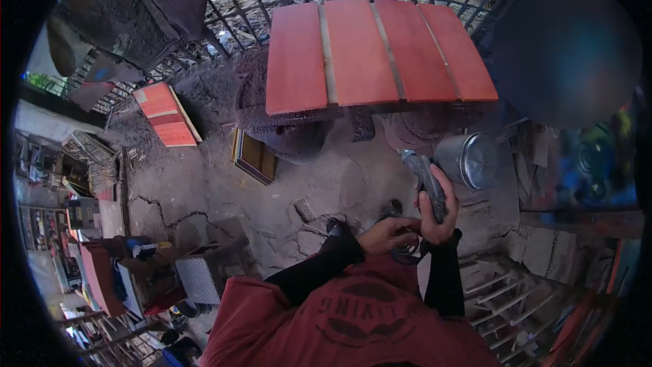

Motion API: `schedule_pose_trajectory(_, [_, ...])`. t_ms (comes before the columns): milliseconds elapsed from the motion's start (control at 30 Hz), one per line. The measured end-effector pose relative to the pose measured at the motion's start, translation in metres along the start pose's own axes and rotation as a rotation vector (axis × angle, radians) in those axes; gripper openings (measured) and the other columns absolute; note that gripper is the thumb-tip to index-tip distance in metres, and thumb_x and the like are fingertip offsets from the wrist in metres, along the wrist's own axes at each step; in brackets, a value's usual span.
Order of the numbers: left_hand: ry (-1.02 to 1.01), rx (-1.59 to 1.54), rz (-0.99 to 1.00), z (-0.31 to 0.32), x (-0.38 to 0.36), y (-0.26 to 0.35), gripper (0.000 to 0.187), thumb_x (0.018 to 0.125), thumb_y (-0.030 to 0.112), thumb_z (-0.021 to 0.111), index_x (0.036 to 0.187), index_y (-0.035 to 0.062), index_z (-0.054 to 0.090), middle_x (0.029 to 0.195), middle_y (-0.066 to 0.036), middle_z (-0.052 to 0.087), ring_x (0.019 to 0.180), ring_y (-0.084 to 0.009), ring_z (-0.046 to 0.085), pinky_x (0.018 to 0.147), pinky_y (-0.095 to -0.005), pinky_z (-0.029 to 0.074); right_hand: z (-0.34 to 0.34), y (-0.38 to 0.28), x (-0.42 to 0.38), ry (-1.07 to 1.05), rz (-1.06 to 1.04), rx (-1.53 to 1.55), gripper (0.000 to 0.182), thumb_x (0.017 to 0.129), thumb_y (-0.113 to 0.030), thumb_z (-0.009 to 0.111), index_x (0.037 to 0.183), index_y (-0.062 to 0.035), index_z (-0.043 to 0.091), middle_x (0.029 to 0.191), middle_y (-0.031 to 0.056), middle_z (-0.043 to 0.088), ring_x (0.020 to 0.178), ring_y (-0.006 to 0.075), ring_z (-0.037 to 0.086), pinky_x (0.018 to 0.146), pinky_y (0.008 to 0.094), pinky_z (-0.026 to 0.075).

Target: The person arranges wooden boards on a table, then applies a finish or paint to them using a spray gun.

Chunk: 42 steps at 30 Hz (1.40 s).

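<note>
My right hand (438,216) grips a grey hand-held power tool (424,180) upright in front of my chest, its head pointing up and away. My left hand (388,234) is just below and to the left, fingers curled at the tool's lower end, where a dark cord (407,253) loops. What the left fingers hold is hidden. Both arms wear black sleeves under a red shirt (353,319).
A red slatted tabletop (380,51) stands ahead, with a metal pot (472,160) by its right side. A smaller red slatted panel (166,114) and a wooden frame (255,156) lie on cracked concrete. A blurred person (567,54) is at the right. Cluttered shelves (102,265) line the left.
</note>
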<state>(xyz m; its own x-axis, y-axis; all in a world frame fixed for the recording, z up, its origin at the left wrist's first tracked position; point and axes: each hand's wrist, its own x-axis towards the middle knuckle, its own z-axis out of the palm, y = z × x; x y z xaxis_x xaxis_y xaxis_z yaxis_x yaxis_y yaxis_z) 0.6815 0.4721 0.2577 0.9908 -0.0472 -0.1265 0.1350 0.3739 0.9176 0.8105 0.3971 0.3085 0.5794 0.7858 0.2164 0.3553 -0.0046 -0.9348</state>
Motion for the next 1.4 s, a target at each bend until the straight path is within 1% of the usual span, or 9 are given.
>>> schedule_pose_trajectory(267, [0.072,-0.039,0.002,-0.014,-0.044,-0.007,0.032,0.092,0.018,0.049,0.118,-0.0005,0.049,0.11,-0.006,0.058,0.1,-0.0118,0.051,0.089,-0.0289,0.041,0.048,-0.017,0.001,-0.098,-0.136,-0.017,0.044,0.084,-0.003,0.048,0.128,-0.001,0.039,0.085,0.0088,0.056,0.066,0.0109,0.052,0.062,0.025,0.045])
schedule_pose_trajectory(333, [0.101,-0.024,-0.004,-0.018,-0.055,-0.007,0.031,0.092,0.017,0.05,0.118,-0.0008,0.05,0.108,-0.006,0.058,0.1,-0.0118,0.052,0.088,-0.0289,0.041,0.059,-0.022,-0.001,-0.094,-0.057,-0.017,0.04,0.08,-0.004,0.054,0.119,0.003,0.048,0.11,0.0199,0.058,0.098,0.0303,0.059,0.085,0.0364,0.045])
schedule_pose_trajectory(433, [0.17,-0.021,0.041,-0.021,-0.069,-0.012,0.03,0.091,0.014,0.05,0.116,-0.0012,0.052,0.107,-0.005,0.059,0.099,-0.0118,0.052,0.087,-0.029,0.042,0.078,-0.025,-0.002,-0.115,-0.082,-0.017,0.039,0.079,-0.004,0.055,0.118,0.0031,0.049,0.11,0.0209,0.058,0.105,0.0347,0.055,0.088,0.0376,0.043])
schedule_pose_trajectory(833, [0.345,-0.037,0.173,-0.039,-0.118,-0.016,0.025,0.089,0.008,0.051,0.113,-0.0015,0.053,0.103,-0.004,0.06,0.096,-0.0111,0.053,0.085,-0.028,0.043,0.134,-0.052,0.005,-0.281,-0.24,-0.019,0.038,0.079,-0.001,0.054,0.116,0.0027,0.05,0.109,0.021,0.058,0.103,0.0331,0.057,0.087,0.0374,0.044])
schedule_pose_trajectory(1000, [0.325,-0.045,0.216,-0.041,-0.128,-0.017,0.025,0.09,0.007,0.05,0.114,-0.0011,0.052,0.102,-0.004,0.06,0.094,-0.0109,0.054,0.085,-0.0282,0.043,0.141,-0.055,-0.002,-0.324,-0.17,0.108,0.039,0.078,0.0,0.054,0.117,0.0028,0.05,0.109,0.0211,0.058,0.101,0.0317,0.058,0.087,0.0359,0.045])
schedule_pose_trajectory(1100, [0.309,-0.029,0.173,-0.037,-0.123,-0.009,0.023,0.09,0.008,0.05,0.111,-0.0008,0.053,0.1,-0.003,0.06,0.092,-0.0101,0.054,0.083,-0.0276,0.043,0.133,-0.052,-0.006,-0.274,-0.218,0.041,0.038,0.079,0.0,0.053,0.117,0.0029,0.05,0.109,0.0214,0.057,0.099,0.0296,0.059,0.086,0.0349,0.045])
schedule_pose_trajectory(1167, [0.225,-0.102,0.142,-0.034,-0.111,-0.005,0.019,0.09,0.01,0.05,0.106,-0.0008,0.054,0.095,-0.001,0.06,0.09,-0.0081,0.054,0.08,-0.0264,0.044,0.124,-0.049,-0.01,-0.183,-0.095,0.102,0.038,0.079,0.0,0.052,0.117,0.0033,0.049,0.11,0.0211,0.057,0.098,0.0284,0.059,0.084,0.0344,0.046])
schedule_pose_trajectory(1300, [0.116,-0.024,0.134,-0.028,-0.079,-0.024,0.027,0.091,0.018,0.051,0.11,-0.0011,0.055,0.097,-0.005,0.062,0.088,-0.0111,0.056,0.08,-0.0274,0.045,0.095,-0.046,-0.016,-0.06,0.004,0.018,0.042,0.083,-0.001,0.05,0.125,0.0012,0.043,0.103,0.0144,0.056,0.072,0.0155,0.056,0.066,0.0274,0.047])
schedule_pose_trajectory(1400, [-0.012,0.013,0.084,-0.023,-0.06,-0.028,0.026,0.091,0.018,0.051,0.108,-0.0005,0.056,0.092,-0.005,0.062,0.083,-0.0118,0.057,0.077,-0.027,0.046,0.081,-0.049,-0.022,0.037,0.038,0.066,0.042,0.086,-0.003,0.048,0.127,0.0009,0.041,0.102,0.0136,0.055,0.074,0.0156,0.055,0.067,0.0267,0.047])
